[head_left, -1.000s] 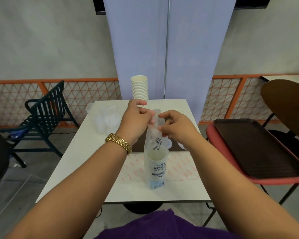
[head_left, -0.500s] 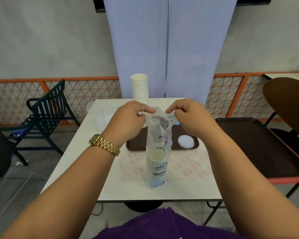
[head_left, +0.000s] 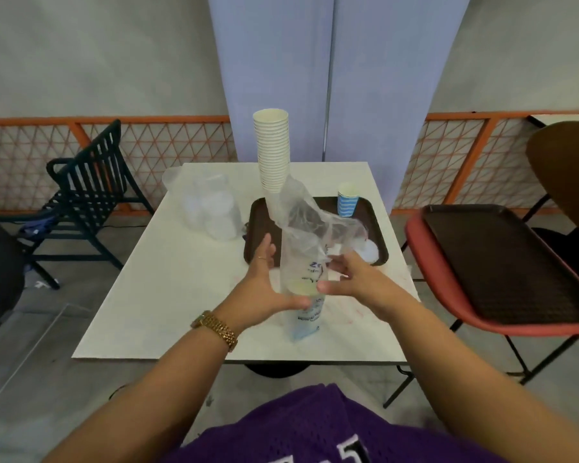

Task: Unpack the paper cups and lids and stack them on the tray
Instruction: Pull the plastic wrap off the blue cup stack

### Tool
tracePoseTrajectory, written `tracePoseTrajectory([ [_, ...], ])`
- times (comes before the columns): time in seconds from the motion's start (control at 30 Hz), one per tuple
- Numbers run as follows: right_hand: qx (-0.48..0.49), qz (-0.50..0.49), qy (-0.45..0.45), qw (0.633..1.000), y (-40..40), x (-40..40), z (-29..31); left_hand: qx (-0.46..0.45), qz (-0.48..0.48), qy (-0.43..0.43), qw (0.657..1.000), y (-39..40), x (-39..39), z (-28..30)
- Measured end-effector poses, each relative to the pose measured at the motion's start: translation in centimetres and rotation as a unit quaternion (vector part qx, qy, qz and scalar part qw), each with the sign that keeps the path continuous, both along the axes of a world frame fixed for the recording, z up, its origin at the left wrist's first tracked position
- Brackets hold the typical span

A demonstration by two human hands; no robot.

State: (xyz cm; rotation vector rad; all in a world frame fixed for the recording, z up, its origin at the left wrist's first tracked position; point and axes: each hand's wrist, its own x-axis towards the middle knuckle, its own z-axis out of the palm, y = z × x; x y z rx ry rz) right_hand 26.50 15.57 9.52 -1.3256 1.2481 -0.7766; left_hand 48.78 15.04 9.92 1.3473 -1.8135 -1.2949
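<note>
Both hands have dropped from the bag's [head_left: 303, 262] mouth to its lower body: left hand [head_left: 264, 289] open at its side, right hand [head_left: 350, 279] spread against the other side, neither gripping firmly. Unwrapping is in hand; next, draw the cups [head_left: 301, 287] out of the upright bag on the bench [head_left: 168, 295]. Behind, the tray [head_left: 375, 228] holds a tall stack [head_left: 271, 152] and one striped cup [head_left: 347, 203].

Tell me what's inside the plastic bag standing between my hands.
Inside the plastic bag a stack of cups shows through, its pale top rim visible. How many cups there are cannot be seen; print and the left hand cover the lower part.
</note>
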Motion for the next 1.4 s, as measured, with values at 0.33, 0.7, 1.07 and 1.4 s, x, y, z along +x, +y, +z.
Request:
tracePoseTrajectory([
  [0.33, 0.013, -0.01, 0.042, 0.999, -0.6, 2.2, -5.9, -0.012, 0.05, -0.03, 0.998, -0.9, -2.7, -9.5],
  [0.7, 0.062, -0.008, 0.077, 0.995, -0.9, 2.2, -12.2, 0.026, 0.061, -0.142, 0.988, -0.7, -2.8, -16.5],
  [1.07, 0.037, 0.032, 0.203, 0.978, -0.8, 2.4, -15.9, 0.051, 0.023, -0.206, 0.977, -0.2, -3.1, -18.7],
  [1.4, 0.007, 0.013, 0.153, 0.988, 0.4, 3.5, -12.2, 0.024, 0.077, -0.043, 0.996, 0.8, -3.7, -8.4],
])
